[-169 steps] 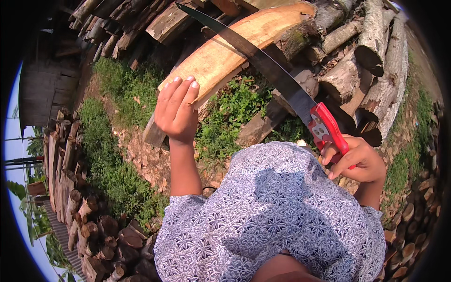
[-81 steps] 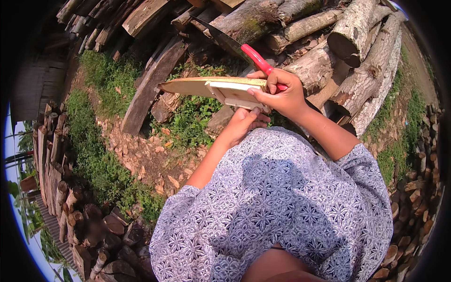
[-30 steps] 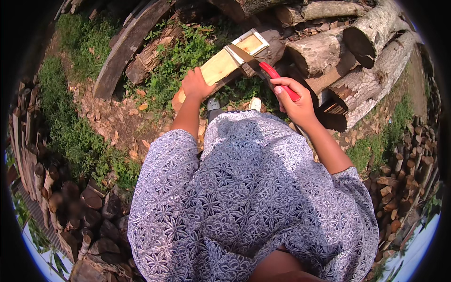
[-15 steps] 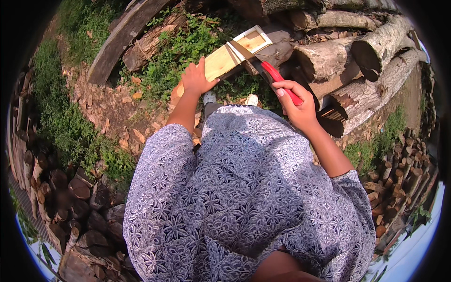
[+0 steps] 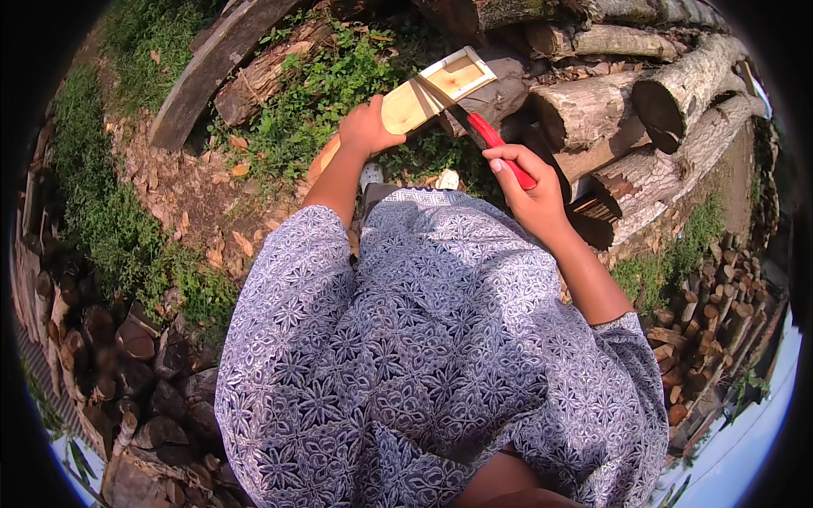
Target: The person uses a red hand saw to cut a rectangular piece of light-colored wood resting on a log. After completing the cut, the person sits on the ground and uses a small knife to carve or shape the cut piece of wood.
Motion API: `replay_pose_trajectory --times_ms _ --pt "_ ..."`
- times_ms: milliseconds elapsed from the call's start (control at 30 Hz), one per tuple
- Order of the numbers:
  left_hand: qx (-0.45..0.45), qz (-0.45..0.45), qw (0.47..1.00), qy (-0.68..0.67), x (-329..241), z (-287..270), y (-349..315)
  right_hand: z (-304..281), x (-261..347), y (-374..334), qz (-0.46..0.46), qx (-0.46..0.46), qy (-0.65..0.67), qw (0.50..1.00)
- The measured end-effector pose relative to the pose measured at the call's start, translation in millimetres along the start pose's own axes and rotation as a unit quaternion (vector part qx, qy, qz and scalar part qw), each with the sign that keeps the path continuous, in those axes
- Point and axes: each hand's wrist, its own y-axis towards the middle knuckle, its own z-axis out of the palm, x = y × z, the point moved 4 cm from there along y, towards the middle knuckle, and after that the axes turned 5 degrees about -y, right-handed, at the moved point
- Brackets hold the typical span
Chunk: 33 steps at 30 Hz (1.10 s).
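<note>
A pale, light-coloured wooden board (image 5: 405, 110) lies slanted in front of me, its far right end edged with a light raised rim. My left hand (image 5: 370, 129) is closed over the board's near left end, thumb toward me. In my right hand (image 5: 532, 188) is a handsaw (image 5: 480, 127), gripped by its red handle. The saw's dark blade crosses the board just short of the rimmed end. How deep the teeth sit in the wood cannot be made out.
Thick cut logs (image 5: 580, 108) are stacked ahead to the right, close beyond the saw. A weathered plank (image 5: 224, 68) leans at the far left beside green weeds (image 5: 326, 93). Split firewood (image 5: 165, 398) is piled at lower left, with more stacked wood (image 5: 720, 313) at right.
My left hand has shifted slightly right along the board. The saw and my right hand have come a little toward me, the blade still across the board.
</note>
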Motion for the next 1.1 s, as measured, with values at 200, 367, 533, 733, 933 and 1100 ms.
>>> replay_pose_trajectory --times_ms 200,367,533,733,933,1100 --pt "0.028 0.011 0.999 -0.019 0 -5 4 -9 20 -11 0.039 -0.016 0.002 0.999" --pt "0.022 0.007 1.0 -0.018 4 -4 -1 -30 34 -26 0.045 -0.004 0.002 0.999" --pt "0.043 -0.06 0.997 -0.021 -3 2 8 3 5 42 -0.047 -0.014 -0.019 0.999" --pt "0.028 -0.108 0.992 -0.055 9 -20 13 -6 -38 96 -0.064 -0.004 -0.004 0.998" --pt "0.042 -0.032 0.991 -0.125 11 -5 -18 -20 -8 41 0.014 0.083 0.029 0.996" --pt "-0.032 -0.181 0.972 -0.145 -5 9 10 -12 -21 3 0.03 0.068 0.063 0.995"
